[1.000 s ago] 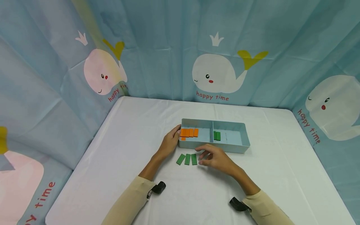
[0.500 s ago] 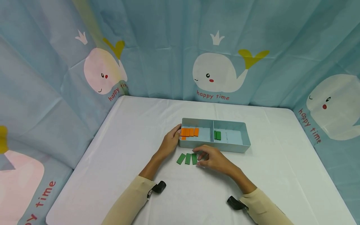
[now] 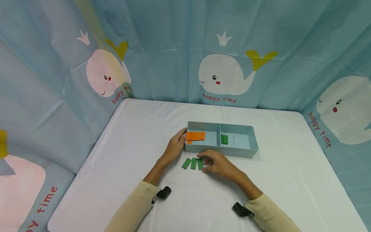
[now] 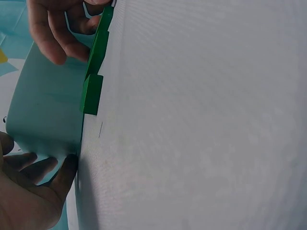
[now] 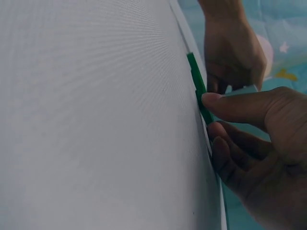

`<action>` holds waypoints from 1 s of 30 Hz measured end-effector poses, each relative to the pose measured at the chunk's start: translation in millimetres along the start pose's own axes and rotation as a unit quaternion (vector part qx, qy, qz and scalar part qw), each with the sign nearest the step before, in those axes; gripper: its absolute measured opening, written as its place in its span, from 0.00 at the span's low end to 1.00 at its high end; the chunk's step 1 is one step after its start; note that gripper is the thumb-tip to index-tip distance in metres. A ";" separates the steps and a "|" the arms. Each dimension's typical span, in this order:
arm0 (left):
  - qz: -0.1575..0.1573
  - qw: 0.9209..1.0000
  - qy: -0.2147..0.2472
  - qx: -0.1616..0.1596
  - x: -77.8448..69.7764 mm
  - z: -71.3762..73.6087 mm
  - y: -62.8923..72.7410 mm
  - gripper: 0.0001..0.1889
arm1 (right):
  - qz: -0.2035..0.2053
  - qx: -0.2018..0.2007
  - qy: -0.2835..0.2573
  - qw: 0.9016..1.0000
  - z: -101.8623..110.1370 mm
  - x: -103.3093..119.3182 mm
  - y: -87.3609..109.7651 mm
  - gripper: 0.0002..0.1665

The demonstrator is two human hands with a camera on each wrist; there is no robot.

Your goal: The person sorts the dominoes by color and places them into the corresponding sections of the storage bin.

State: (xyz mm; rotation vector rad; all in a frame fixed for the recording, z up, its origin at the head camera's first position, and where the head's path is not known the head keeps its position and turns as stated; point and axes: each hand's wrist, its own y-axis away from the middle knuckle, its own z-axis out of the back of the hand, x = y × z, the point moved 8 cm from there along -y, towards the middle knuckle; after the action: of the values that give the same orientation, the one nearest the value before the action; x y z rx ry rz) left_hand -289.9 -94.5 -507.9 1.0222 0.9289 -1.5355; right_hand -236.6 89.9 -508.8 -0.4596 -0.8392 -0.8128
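Note:
A light blue two-compartment box (image 3: 223, 152) stands on the table. My left hand (image 3: 174, 146) rests against its left end, fingertips touching the end wall (image 4: 45, 129). Orange tiles (image 3: 195, 136) lie overlapping in the left compartment, and green tiles (image 3: 224, 139) lie by the divider in the right one. In front of the box are 3 more green tiles in a row: a left tile (image 3: 186, 163), a middle tile (image 3: 193, 163) and a right tile (image 3: 200, 164). My right hand (image 3: 218, 164) pinches the right tile between thumb and finger, one at each end.
A white cloth covers the table (image 3: 150, 129). Behind and beside it hangs a blue curtain (image 3: 165, 64) with whale prints. Black wrist cameras sit at both cuffs, one at the left sleeve (image 3: 124, 209) and one at the right sleeve (image 3: 271, 216).
My right hand has moved slightly left, from beside the right green tile onto its ends. The left hand and the box have stayed in place.

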 end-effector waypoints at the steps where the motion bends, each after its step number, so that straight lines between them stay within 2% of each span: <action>1: 0.000 1.000 0.000 0.000 0.1 0.0 -0.1 0.29 | -0.002 0.000 0.004 1.000 -0.4 0.1 -0.2 0.31; 9: 0.001 1.000 0.000 -0.003 -0.9 0.3 0.5 0.29 | -0.003 0.000 0.023 1.000 -2.2 2.8 -1.2 0.32; 16: -0.010 1.000 -0.005 -0.006 -3.0 1.0 1.2 0.29 | 0.001 -0.005 0.042 0.999 -1.9 2.4 0.5 0.32; 30: -0.006 1.000 -0.002 -0.004 -1.1 0.4 0.6 0.29 | 0.005 -0.019 0.023 1.000 2.1 4.5 6.2 0.33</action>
State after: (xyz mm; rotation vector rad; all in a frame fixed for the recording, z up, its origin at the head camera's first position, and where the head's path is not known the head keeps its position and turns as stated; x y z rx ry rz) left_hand -289.2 -94.6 -506.7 1.0078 0.9396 -1.5425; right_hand -230.9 93.1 -504.2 -0.4770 -0.7785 -0.8280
